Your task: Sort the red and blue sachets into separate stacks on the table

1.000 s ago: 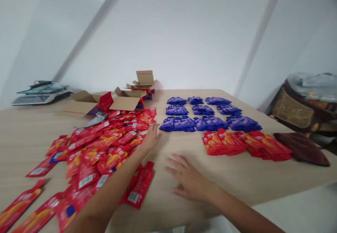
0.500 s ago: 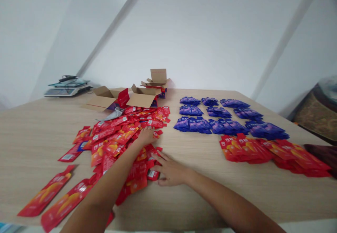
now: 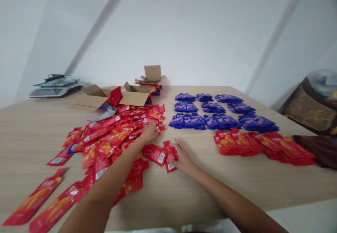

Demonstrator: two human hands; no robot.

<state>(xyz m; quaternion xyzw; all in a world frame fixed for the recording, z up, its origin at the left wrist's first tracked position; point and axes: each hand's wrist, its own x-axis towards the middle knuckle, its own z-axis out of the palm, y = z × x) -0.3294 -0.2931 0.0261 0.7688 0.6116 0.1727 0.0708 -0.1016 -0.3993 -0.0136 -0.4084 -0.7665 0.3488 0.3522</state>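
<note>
Working two bare hands over a pale wooden table (image 3: 195,194), at and beside a loose heap of red packets (image 3: 116,134). Left hand (image 3: 149,132) at the heap's right edge, forearm crossing above the nearer packets. Its fingers bend downward, tips mostly hidden; cannot tell whether they grip anything. Packet ends show just past them.

Right hand (image 3: 184,159) at the right edge of a small red packet (image 3: 170,154), thumb set apart from the bent fingers. Looks to be touching; cannot tell if the packet is pinched. That packet lies barcode up on the tabletop, right of the heap. A second red packet (image 3: 155,154), also barcode up, lies slanted just beside it on the left.

Near left corner: two long red packets with orange fruit prints, side by side, the left one (image 3: 35,198) apart from the heap. Far right: blue packets (image 3: 188,120) in bunches, three rows of three. Nearer than these, overlapping red packets (image 3: 237,141) fanned in two groups, a dark cloth (image 3: 314,149) at their right end. Behind the heap, open cardboard boxes (image 3: 137,96), flaps up and out.
</note>
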